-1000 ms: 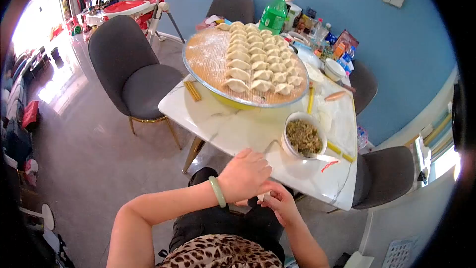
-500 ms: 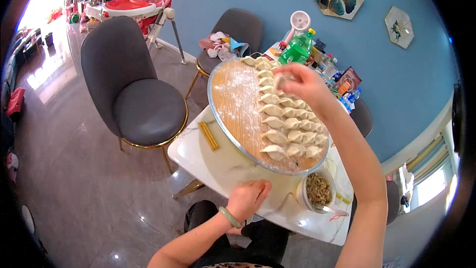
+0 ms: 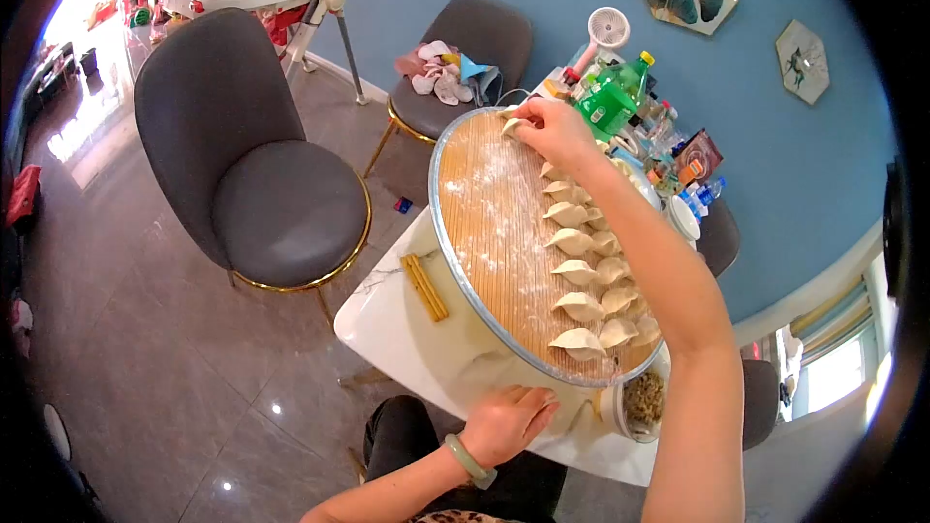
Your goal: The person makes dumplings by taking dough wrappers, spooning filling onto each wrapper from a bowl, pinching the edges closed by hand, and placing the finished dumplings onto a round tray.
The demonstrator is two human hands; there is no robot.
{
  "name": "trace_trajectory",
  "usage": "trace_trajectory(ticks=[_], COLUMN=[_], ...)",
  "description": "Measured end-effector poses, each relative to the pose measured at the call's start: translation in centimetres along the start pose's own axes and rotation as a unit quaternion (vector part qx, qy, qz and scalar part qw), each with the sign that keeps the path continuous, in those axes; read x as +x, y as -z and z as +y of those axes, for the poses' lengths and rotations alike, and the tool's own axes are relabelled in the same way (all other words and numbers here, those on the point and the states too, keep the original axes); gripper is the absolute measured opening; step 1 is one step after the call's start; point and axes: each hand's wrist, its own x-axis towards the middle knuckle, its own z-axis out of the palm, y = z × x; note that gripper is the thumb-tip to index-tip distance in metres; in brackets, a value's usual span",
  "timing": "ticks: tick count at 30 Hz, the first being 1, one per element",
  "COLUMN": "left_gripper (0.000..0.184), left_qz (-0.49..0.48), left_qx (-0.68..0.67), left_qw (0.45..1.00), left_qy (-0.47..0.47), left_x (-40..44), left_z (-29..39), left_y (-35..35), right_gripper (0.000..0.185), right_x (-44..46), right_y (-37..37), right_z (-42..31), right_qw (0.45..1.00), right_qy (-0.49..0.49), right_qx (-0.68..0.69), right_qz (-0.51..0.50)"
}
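Observation:
My right hand (image 3: 560,138) reaches to the far end of a round tray (image 3: 484,223) and pinches a dumpling (image 3: 511,126) at its far edge. Pale dumplings with pleated edges stand in rows along the tray's right side, some hidden behind my right forearm. Flour is dusted over the tray's slatted surface. My left hand (image 3: 506,426), with a pale green bangle (image 3: 470,462) on the wrist, lies curled at the near table edge with nothing visible in it. A bowl of chopped filling (image 3: 643,401) sits right of it, partly covered by my right arm.
Two yellow sticks (image 3: 424,288) lie on the white table (image 3: 387,315) left of the tray. A green bottle (image 3: 612,102), a small fan (image 3: 607,29) and assorted containers crowd the far side. Grey chairs (image 3: 291,213) stand to the left and beyond, one holding cloths (image 3: 446,76).
My right hand has moved from above the dumpling rows to the tray's far end, now down at a dumpling there. The camera view has shifted. My left hand stays curled near the table edge.

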Motion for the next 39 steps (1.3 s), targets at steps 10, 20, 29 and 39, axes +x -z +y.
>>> trace_trajectory(ticks=[10, 20, 29, 39], left_gripper=[0.013, 0.013, 0.026, 0.032], left_qz=[-0.009, -0.005, 0.046, 0.086], left_qx=[0.071, 0.047, -0.004, 0.044], left_qw=[0.997, 0.994, 0.991, 0.983], left_qy=[0.005, 0.103, 0.128, 0.159], left_x=[-0.4, -0.5, 0.3, 0.4], left_z=[-1.1, 3.3, 4.2, 4.6], left_y=[-1.1, -0.1, -1.3, -1.6], right_gripper=[0.023, 0.023, 0.027, 0.024], right_x=[-1.1, -21.1, -42.8, -38.3], right_y=[1.5, 19.9, 13.2, 7.2], right_z=[-0.4, 8.3, 23.2, 23.1], right_qw=[0.994, 0.996, 0.948, 0.972], right_qy=[0.053, -0.069, -0.305, -0.212], right_qx=[-0.08, 0.006, 0.082, 0.087], right_qz=[0.05, 0.065, 0.034, 0.059])
